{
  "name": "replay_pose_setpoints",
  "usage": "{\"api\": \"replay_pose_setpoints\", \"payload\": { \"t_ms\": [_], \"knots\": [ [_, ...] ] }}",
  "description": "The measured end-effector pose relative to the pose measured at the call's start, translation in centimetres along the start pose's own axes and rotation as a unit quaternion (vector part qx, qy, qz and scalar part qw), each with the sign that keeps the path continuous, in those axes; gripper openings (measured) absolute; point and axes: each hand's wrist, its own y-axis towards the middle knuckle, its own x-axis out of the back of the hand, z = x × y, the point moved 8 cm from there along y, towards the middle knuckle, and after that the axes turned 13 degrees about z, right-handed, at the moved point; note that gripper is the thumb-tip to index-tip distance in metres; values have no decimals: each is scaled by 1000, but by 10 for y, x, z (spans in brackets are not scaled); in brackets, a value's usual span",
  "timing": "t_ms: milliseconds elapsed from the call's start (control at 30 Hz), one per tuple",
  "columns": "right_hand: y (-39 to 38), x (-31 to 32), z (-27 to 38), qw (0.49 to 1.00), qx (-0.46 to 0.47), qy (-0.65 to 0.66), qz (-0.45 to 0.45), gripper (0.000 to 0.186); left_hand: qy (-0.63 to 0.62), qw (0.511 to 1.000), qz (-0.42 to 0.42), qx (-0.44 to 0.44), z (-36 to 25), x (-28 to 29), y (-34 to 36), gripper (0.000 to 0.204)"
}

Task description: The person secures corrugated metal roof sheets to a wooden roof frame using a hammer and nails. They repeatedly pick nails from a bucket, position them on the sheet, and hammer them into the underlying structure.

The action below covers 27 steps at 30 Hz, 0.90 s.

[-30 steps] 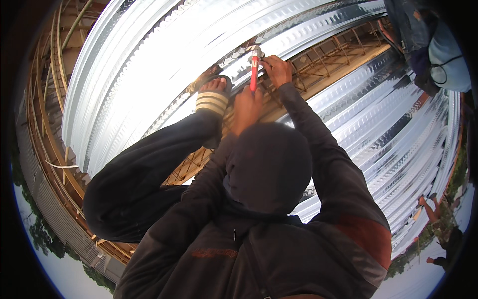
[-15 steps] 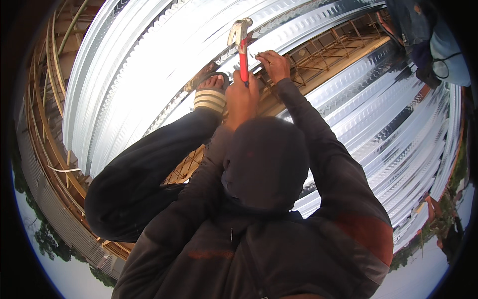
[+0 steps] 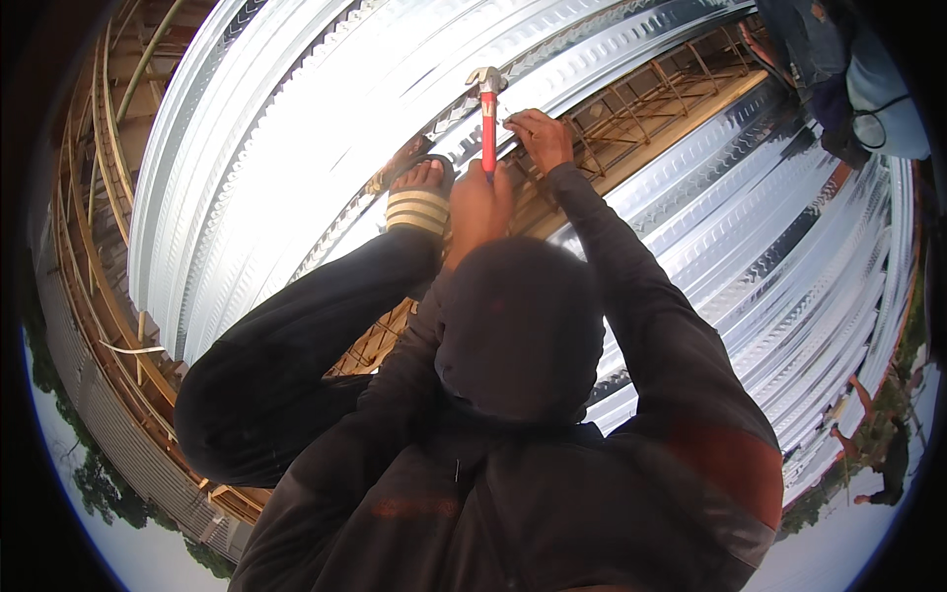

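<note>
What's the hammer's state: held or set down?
Held: the left hand's grip is closed around the hammer, low on its red handle.

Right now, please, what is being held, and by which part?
Left grip: red-handled metal claw hammer, held low on its handle; right grip: cannot tell.

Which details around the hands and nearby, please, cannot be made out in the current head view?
Head view: what, if anything, the right hand pinches; too small to tell.
Head view: the lower part of the hammer; hidden by the left hand.
Head view: the rest of the person at upper right; cut off by the edge.
</note>
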Motion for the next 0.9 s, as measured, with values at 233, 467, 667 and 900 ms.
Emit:
{"api": "replay_pose_setpoints", "payload": {
  "t_ms": [233,467,667,900],
  "knots": [
    [2,2,11,999,-21,-44,11,14,35,998,43,34,14,-13,-5,30],
    [-45,46,0,993,26,-18,-118,18,-109,986,-91,-90,-55,46,4,25],
    [-154,71,-8,978,-181,-79,-68,21,112,989,64,65,31,-19,-4,33],
    [-198,58,-8,969,-168,-179,-13,18,-122,982,-126,-66,-83,76,9,33]
  ]
}}
